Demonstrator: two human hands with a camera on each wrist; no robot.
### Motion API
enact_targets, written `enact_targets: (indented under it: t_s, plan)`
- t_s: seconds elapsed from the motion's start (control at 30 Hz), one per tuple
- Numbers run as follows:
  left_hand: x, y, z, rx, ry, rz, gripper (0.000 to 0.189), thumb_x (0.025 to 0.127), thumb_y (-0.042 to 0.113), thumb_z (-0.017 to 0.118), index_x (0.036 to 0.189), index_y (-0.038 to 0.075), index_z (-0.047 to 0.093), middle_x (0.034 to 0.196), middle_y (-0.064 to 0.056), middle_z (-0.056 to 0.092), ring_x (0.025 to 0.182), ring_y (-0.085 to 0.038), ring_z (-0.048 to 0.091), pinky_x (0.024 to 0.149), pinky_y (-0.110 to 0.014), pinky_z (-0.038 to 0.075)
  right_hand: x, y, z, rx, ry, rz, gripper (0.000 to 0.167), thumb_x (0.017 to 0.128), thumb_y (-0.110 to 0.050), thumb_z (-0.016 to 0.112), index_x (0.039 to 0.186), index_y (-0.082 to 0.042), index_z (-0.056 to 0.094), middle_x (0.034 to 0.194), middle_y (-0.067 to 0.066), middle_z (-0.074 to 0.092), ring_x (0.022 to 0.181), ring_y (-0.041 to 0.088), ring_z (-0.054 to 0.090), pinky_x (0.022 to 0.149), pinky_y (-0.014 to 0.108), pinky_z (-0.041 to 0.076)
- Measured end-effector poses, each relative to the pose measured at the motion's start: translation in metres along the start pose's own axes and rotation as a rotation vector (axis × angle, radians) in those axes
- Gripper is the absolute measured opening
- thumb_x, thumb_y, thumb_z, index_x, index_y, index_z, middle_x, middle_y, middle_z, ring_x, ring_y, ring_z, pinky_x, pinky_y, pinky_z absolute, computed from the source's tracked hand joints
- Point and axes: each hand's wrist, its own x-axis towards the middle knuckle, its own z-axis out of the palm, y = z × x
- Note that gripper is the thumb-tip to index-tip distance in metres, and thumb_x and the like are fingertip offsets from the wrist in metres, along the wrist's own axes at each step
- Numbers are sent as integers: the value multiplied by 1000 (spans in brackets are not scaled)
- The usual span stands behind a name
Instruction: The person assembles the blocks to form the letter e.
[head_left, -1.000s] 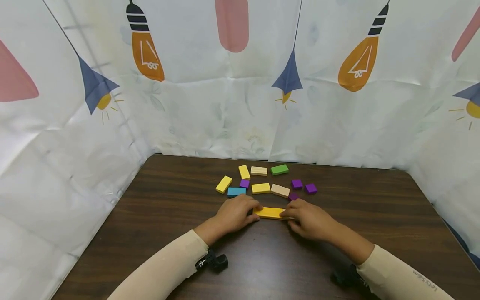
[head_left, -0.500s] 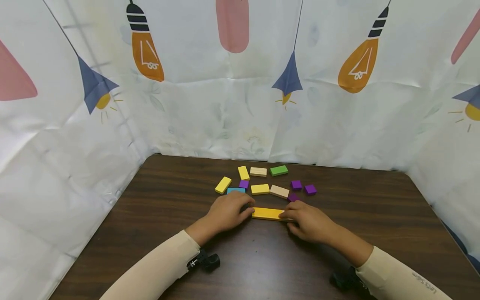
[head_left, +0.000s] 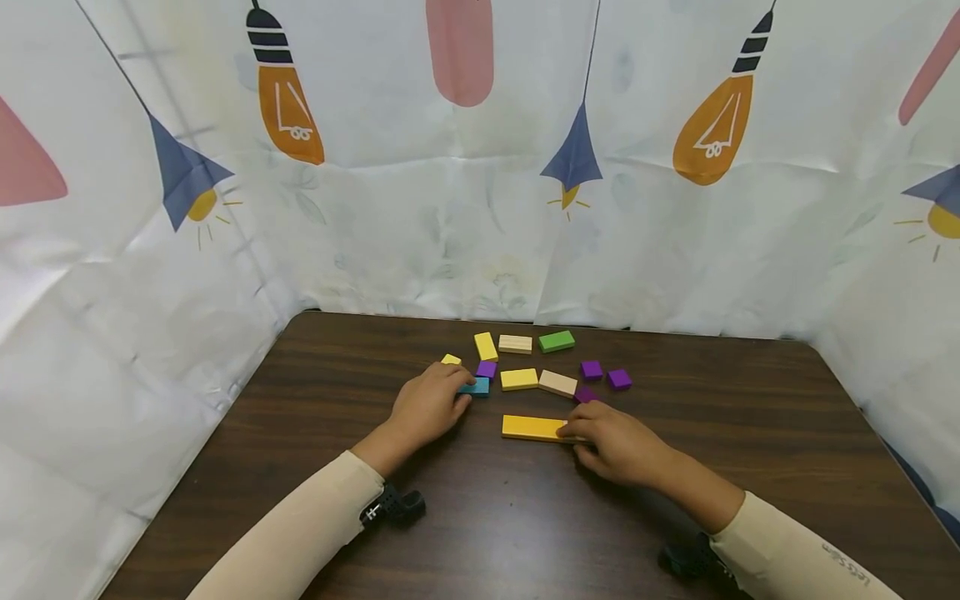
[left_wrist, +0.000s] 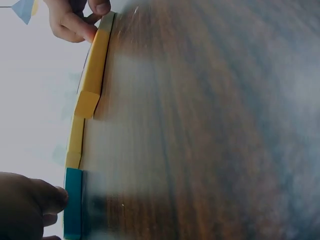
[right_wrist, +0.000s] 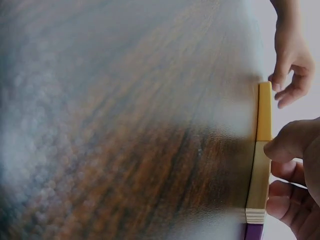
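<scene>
My left hand (head_left: 426, 404) is at the blue block (head_left: 481, 387), index finger over its top and thumb at its front; the hand hides the block's left end. In the left wrist view the thumb overlaps the upper edge of this block. Nearer to me lies an orange-yellow block (head_left: 527, 427), flat on the table. My right hand (head_left: 621, 440) holds a pale wooden block (right_wrist: 258, 177) that sits end to end with the yellow one. Its thumb lies near the joint between the two, the other fingers behind. Most of the pale block is hidden in the head view.
Behind the hands, loose blocks lie on the dark wooden table (head_left: 360, 350): yellow (head_left: 519, 379), tan (head_left: 558, 383), green (head_left: 557, 341) and several purple ones (head_left: 591, 370). A yellow block (head_left: 451, 359) shows just past my left hand. A patterned white curtain (head_left: 465, 242) closes off the back.
My left hand has let go of the left end of the orange-yellow block and moved left and back to the blue block. My right hand has stayed in place.
</scene>
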Motion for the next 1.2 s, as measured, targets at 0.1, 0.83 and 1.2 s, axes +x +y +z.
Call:
enact_targets:
  t_s: [0.1,0.83,1.2]
  plan:
    - [1,-1,0,2,-17,-1,23,91,17,79,113,14,74,122,-3,71,118,-24,62,91,-42,55,0,0,0,1,5,1,25,90,-7,74,114,-12,76,110,-1,66,101,15,60,85,36,56]
    - [2,-3,4,-40,33,44,18,86,5,77,102,15,76,109,-2,71,108,-24,62,80,-39,57,-1,2,2,4,30,-5,24,90,-6,74,113,-13,77,109,-1,65,100,14,60,84,35,55]
    - [4,7,6,-168,0,47,17,87,6,79,103,8,75,106,-6,70,101,-27,66,92,-45,53,-2,1,1,9,31,-9,25,90,-5,74,114,-12,77,109,-1,65,99,14,59,83,34,55]
